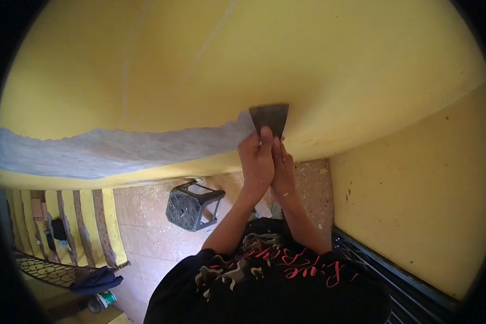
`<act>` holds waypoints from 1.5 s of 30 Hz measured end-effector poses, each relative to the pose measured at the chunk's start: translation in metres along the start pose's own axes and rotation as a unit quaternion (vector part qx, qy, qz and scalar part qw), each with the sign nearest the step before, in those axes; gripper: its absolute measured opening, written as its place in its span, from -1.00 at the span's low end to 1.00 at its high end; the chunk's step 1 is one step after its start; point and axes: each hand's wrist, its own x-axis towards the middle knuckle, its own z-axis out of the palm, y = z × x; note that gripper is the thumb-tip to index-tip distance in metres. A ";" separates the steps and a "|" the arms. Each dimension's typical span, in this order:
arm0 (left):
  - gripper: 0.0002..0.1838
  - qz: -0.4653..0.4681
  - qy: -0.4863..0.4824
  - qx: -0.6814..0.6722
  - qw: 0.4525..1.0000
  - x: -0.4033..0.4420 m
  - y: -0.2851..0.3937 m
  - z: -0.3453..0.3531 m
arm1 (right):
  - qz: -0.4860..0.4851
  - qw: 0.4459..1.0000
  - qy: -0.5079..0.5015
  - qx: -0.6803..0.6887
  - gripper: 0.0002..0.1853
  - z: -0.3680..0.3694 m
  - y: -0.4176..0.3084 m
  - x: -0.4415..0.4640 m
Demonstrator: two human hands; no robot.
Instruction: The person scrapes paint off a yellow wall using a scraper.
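A paint scraper [270, 117] with a wide, dark, flared blade lies against the yellow wall [340, 59]. My left hand [257, 162] is closed around its handle, the thumb pressed along the base of the blade. My right hand [284, 168] is closed on the handle too, side by side with the left; the fingers and handle largely hide each other. Left of the blade runs a long grey strip [124, 151] of bare wall with a ragged upper edge, and the blade's left corner meets its end.
A dark plastic stool [186, 208] stands on the tiled floor [140, 232], which is flecked with bits. Stairs [86, 227] with a metal railing [48, 268] lie to the left, dark blue cloth [97, 281] draped there. Another yellow wall [410, 189] and dark metal bars [383, 281] are at right.
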 end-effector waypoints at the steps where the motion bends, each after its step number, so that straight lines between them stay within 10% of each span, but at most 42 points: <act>1: -0.54 0.019 -0.004 0.001 1.000 0.001 0.002 0.000 | 0.006 1.000 0.000 0.000 -0.40 0.000 0.013 -0.002; 4: -0.53 0.055 -0.007 0.040 0.998 0.010 -0.027 -0.007 | -0.171 0.982 0.069 -0.030 -0.40 0.007 0.038 0.022; 6: -0.54 0.032 0.008 0.082 0.996 0.003 -0.040 -0.011 | -0.026 0.998 0.051 -0.011 -0.41 -0.001 0.043 0.008; 22: -0.57 0.004 -0.008 0.043 0.999 0.003 -0.047 -0.005 | -0.025 0.993 0.089 0.074 -0.37 -0.003 0.058 0.017; 24: -0.56 -0.011 -0.006 0.049 0.999 0.002 -0.044 -0.006 | 0.096 0.990 0.029 0.098 -0.52 -0.009 0.047 0.005; 30: -0.54 -0.004 -0.024 0.064 0.998 0.003 -0.054 -0.006 | 0.075 0.994 0.030 -0.076 -0.49 -0.015 0.042 0.002; 45: -0.54 0.018 -0.004 0.061 0.998 0.005 -0.057 -0.004 | 0.070 0.995 0.045 0.058 -0.36 -0.013 0.042 0.003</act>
